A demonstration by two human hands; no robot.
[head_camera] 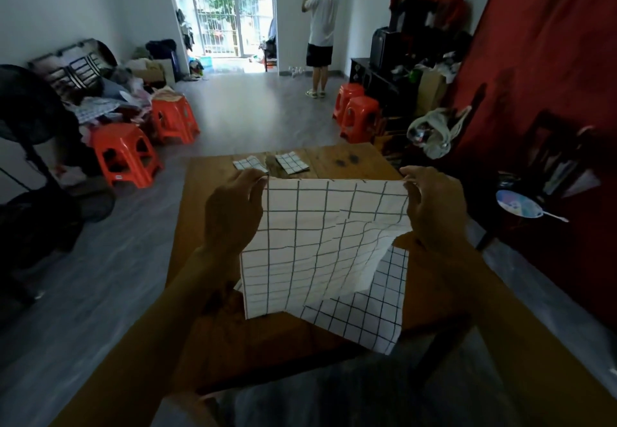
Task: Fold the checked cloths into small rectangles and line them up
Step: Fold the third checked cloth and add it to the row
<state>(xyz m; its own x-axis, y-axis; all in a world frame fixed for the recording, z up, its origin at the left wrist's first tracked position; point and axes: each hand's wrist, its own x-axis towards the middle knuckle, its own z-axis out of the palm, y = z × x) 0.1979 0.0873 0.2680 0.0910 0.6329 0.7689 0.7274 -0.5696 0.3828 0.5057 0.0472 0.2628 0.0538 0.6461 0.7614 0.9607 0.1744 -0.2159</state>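
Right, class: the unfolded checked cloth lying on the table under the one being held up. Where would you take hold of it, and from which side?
Take the flat cloth by its two near corners, coming from the person's own side of the table. It lies spread flat, its near edge is uncovered, and its far part sits under the held cloth, which the left hand and right hand pinch by its top corners.

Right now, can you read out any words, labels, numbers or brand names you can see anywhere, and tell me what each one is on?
No text can be read.
Small white label on the nearest orange stool: too small and blurred to read.
Round hand fan: a blurred picture, no legible words.
Checked cloth held up by both hands, and the two folded cloths: grid lines only, no writing.
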